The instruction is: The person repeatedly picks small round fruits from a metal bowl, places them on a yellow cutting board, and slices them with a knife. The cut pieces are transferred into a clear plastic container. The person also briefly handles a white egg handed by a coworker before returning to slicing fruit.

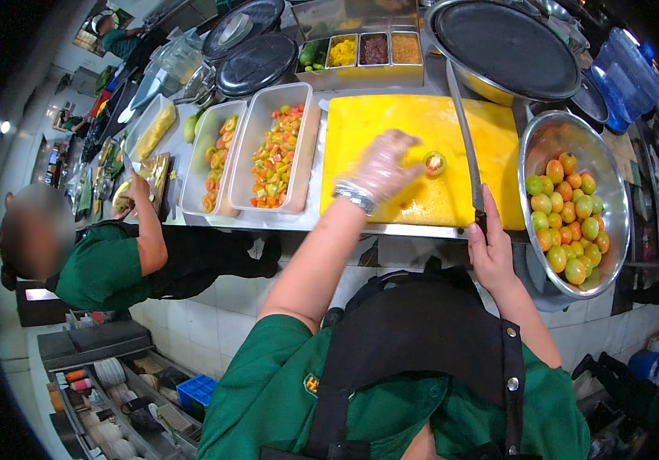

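My left hand [387, 164], in a clear plastic glove, is over the yellow cutting board [364, 121] with fingers spread and nothing visible in them. Just right of its fingertips lies a cut tomato piece [435, 164], its pale cut face up. My bare right hand [490, 244] grips the dark handle of a long kitchen knife [465, 126], whose blade points away from me across the right part of the board. To the right, a steel bowl [617, 172] holds several whole green and orange tomatoes [568, 213].
Left of the board stand a plastic container of diced tomatoes [276, 161] and another of cut tomatoes [220, 155]. A steel topping box [364, 77] and a large lidded pot [508, 52] line the back. A co-worker [105, 253] cuts food at the far left.
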`<state>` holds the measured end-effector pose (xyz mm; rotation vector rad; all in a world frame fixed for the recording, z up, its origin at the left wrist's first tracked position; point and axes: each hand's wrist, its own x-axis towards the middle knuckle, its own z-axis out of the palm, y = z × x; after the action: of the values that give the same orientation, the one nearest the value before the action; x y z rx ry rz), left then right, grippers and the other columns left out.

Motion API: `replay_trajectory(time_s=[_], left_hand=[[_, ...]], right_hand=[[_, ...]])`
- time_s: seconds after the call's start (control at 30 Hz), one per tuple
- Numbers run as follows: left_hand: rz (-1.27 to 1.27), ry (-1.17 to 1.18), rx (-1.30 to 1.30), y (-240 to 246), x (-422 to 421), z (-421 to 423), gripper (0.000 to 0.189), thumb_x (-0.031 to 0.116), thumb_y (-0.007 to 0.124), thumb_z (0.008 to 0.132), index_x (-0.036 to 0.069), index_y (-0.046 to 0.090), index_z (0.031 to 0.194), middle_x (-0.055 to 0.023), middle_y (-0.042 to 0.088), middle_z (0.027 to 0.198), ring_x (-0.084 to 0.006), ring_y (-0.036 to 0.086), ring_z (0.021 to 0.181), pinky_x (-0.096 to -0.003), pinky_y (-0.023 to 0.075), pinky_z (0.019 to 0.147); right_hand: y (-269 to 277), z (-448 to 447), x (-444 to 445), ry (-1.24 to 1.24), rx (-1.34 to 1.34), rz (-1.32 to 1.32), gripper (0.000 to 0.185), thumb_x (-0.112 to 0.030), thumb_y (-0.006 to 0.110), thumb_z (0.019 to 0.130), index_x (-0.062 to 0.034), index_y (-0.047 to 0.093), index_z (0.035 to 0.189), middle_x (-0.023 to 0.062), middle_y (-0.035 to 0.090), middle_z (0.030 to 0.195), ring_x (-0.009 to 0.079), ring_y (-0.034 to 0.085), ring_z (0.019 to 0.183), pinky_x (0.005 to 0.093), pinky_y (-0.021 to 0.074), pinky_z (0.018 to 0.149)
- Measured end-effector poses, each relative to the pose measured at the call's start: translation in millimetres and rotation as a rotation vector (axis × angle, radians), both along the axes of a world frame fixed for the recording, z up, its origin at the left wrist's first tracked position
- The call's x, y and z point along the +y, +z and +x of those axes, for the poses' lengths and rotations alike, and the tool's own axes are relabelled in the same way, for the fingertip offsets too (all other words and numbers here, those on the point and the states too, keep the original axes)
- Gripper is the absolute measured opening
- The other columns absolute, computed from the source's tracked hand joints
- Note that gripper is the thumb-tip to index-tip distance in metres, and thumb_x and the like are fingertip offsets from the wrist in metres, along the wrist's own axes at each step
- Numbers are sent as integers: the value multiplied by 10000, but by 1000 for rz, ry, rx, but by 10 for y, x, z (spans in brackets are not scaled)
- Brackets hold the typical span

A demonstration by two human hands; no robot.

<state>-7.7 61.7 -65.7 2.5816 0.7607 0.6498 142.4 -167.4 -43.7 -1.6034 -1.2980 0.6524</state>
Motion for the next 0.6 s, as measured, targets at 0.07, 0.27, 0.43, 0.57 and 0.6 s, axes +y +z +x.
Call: replay_trajectory(time_s=[0.07,0.27,0.43,0.57,0.6], left_hand=[[-32,-46,127,-61,-196,296,491,237,713,816,105,596,1275,-211,555,1316,-388,523,1218,-450,421,1058],[-39,-120,431,-74,-150,581,393,70,580,784,95,643,1171,-241,593,1238,-402,591,1133,-455,477,989],[-422,165,94,-245,-146,331,325,112,642,788,79,643,1111,-229,640,1125,-379,623,1075,-421,493,953],[-605,244,-158,-472,-267,111,274,124,702,782,80,659,1048,-190,676,1022,-315,653,987,-380,511,895],[-530,247,-116,-521,-292,65,251,136,707,784,80,668,1026,-182,676,1022,-301,654,980,-380,515,890]], right_hand=[[-31,12,-14,-20,45,24,582,-95,478,996,-22,258,1530,242,490,1425,341,529,1282,374,396,1053],[-69,25,-130,-3,-77,-118,574,-102,468,998,-15,263,1528,235,476,1446,317,487,1333,376,365,1093],[21,-19,-129,-139,249,-458,573,-108,444,1004,-39,255,1541,235,554,1367,275,543,1276,359,400,1058],[-122,-16,-99,-71,-21,-253,581,-114,451,1001,-94,259,1549,261,608,1268,326,624,1141,396,469,955],[-200,-13,-81,-9,-209,-36,585,-118,457,1000,-112,261,1551,273,626,1230,350,652,1090,411,492,917]])
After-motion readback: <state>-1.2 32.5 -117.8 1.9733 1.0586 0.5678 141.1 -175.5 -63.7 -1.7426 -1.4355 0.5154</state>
